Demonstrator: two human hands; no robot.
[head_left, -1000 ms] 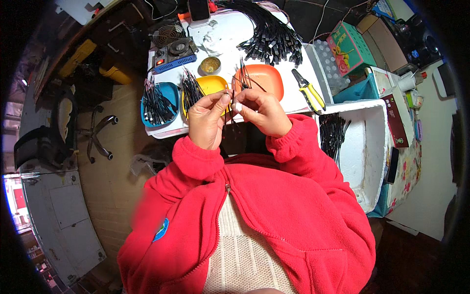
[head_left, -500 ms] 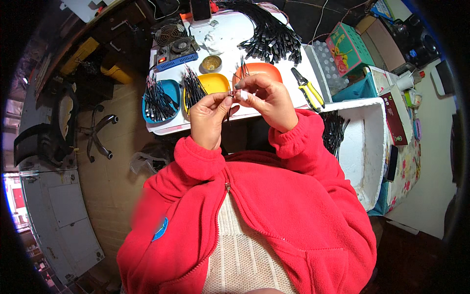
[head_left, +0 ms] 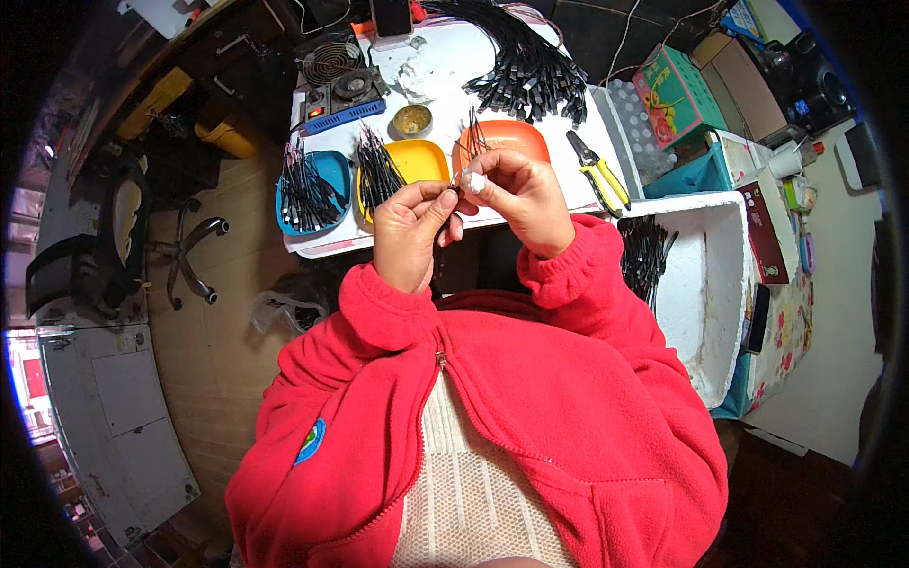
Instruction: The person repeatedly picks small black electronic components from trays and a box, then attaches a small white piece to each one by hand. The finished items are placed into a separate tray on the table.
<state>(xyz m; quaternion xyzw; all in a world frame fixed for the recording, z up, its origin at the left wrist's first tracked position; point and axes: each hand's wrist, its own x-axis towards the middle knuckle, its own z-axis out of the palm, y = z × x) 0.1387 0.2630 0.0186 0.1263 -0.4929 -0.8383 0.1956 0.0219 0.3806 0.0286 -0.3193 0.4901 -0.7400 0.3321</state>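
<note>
My left hand (head_left: 407,237) and my right hand (head_left: 530,204) meet in front of the table's near edge, thumbs and fingertips pinched together. Between them is a thin black cable (head_left: 456,186) with fine wire ends, mostly covered by the fingers. White wrapping covers a fingertip of the right hand. Just beyond the hands stand three trays: a blue tray (head_left: 336,168) and a yellow tray (head_left: 428,163) with bundles of short black cables, and an orange tray (head_left: 525,137) with a few thin wires.
Yellow-handled cutters (head_left: 600,174) lie on the white table (head_left: 445,57). A small metal bowl (head_left: 413,120) stands near a blue device with a fan (head_left: 348,99). A heap of black cables (head_left: 530,66) lies at the back. At right is a white foam box (head_left: 705,227) with more cables.
Both hands stay pinched together; the left has turned slightly and shifted a little right. The black cable that hung below the fingers is now mostly hidden.
</note>
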